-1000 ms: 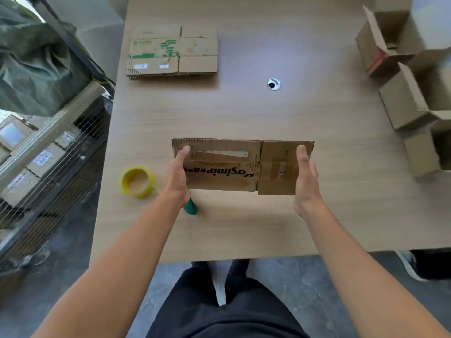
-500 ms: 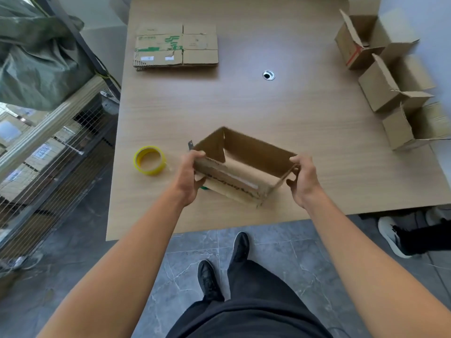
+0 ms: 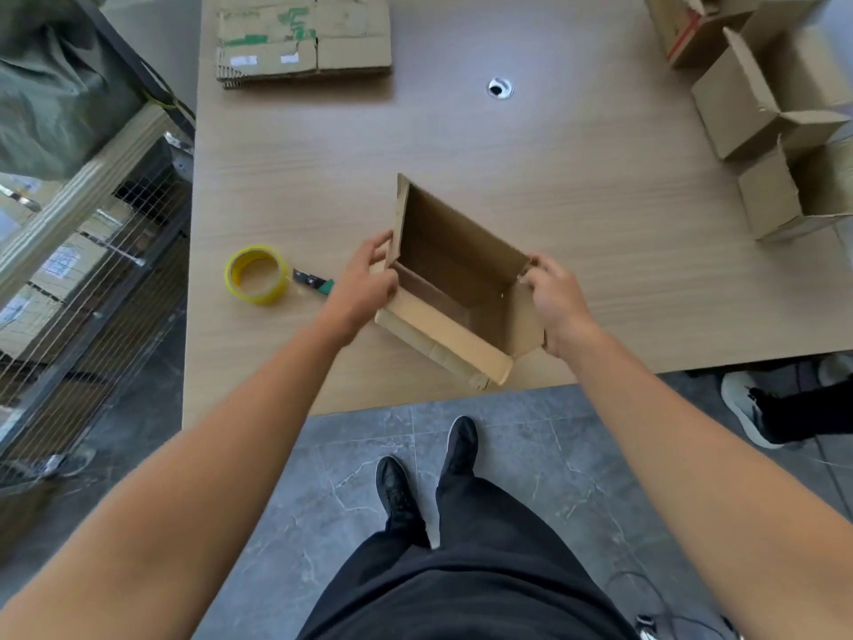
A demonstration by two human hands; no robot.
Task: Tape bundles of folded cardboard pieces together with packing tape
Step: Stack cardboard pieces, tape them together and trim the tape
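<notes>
The person is standing at the near edge of the table point(image 3: 600, 224), black shoes point(image 3: 457, 443) pointing toward it; both arms are reaching forward over that edge. The left hand point(image 3: 362, 281) is curling its fingers round the left wall of a cardboard box point(image 3: 457, 270), closing on the upright flap; the right hand point(image 3: 556, 300) is pinching the box's right corner between curled fingers and thumb. The box is hanging between the two hands just over the table's near edge, opened out into a hollow rectangle, tilted, with its inside facing the camera rather than folded flat; whether its lower edge is touching the tabletop I cannot tell.

Just left of the left hand, a green-handled knife point(image 3: 314, 283) is lying on the wood; beside it the yellow tape roll point(image 3: 256, 274) is sitting untouched, apart from both hands. Farther off, a cable grommet point(image 3: 500, 87) is showing mid-table; erected boxes point(image 3: 757, 108) are crowding the far right side; a flattened stack point(image 3: 304, 36) is waiting at the far left end, with no tape visible across it.

Judging from this, the work is looking early; no strip of tape is showing on any bundle; flattening the piece in hand, gathering it with others and wrapping them are all remaining to be done.
</notes>
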